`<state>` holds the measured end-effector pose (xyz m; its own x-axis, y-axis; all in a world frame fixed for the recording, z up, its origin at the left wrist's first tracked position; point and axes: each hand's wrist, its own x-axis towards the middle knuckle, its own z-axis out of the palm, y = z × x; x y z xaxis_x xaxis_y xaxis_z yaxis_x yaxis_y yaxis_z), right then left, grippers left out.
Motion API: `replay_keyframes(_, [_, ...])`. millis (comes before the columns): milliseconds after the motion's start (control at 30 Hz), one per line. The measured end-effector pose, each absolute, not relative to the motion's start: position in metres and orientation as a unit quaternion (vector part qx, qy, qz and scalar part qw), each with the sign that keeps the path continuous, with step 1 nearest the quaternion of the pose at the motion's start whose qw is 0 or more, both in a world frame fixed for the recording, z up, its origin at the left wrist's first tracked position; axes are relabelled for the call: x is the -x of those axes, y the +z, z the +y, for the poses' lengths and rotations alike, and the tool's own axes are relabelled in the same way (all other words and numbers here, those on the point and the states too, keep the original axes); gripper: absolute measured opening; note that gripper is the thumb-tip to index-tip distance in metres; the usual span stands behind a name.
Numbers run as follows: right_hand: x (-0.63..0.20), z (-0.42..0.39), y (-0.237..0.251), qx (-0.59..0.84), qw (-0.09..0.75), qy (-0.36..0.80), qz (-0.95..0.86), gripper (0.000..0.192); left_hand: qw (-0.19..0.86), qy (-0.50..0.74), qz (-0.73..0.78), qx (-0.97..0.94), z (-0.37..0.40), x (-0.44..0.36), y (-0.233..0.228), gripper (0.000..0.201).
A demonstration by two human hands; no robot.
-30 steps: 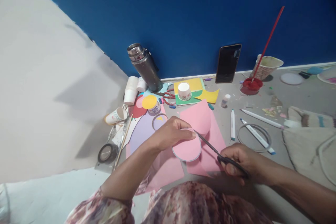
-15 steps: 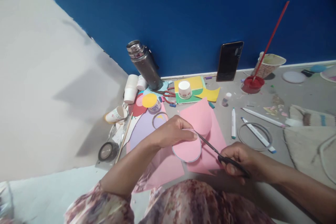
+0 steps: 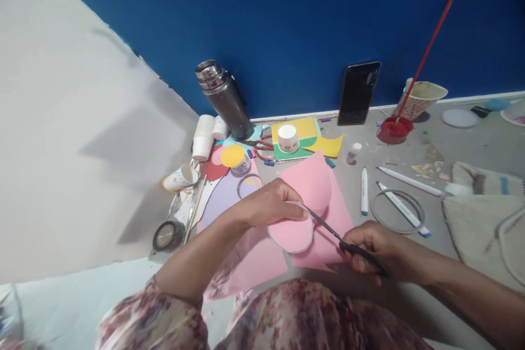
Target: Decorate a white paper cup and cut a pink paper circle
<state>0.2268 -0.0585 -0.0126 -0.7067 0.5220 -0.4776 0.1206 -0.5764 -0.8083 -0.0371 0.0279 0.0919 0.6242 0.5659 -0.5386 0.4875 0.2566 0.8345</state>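
Note:
My left hand (image 3: pixel 268 203) presses a round grey ring (image 3: pixel 290 233) down on a pink paper sheet (image 3: pixel 324 197); pink paper shows inside the ring. My right hand (image 3: pixel 379 250) grips the black handles of a pair of scissors (image 3: pixel 328 227). The thin blades point up and left, and their tips touch the ring's right edge beside my left fingers. A second pink sheet (image 3: pixel 254 260) lies under my left forearm.
Against the blue wall stand a steel flask (image 3: pixel 223 99), a phone (image 3: pixel 359 93), and a paper cup with a red brush (image 3: pixel 418 99). Paper cups (image 3: pixel 204 139), coloured paper pieces (image 3: pixel 303 139), a tape roll (image 3: pixel 166 235), markers (image 3: pixel 363 191) and a wire ring (image 3: pixel 397 212) litter the floor.
The view has tilted slightly upward. Both hands, the ring and the scissors stay in nearly the same pose.

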Motion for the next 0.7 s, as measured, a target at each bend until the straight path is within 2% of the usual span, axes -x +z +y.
replay_keyframes(700, [-0.231, -0.0605, -0.0194, 0.359, 0.126, 0.804, -0.458, 0.044, 0.651, -0.029, 0.397, -0.647, 0.0329, 0.0335, 0.0994, 0.035])
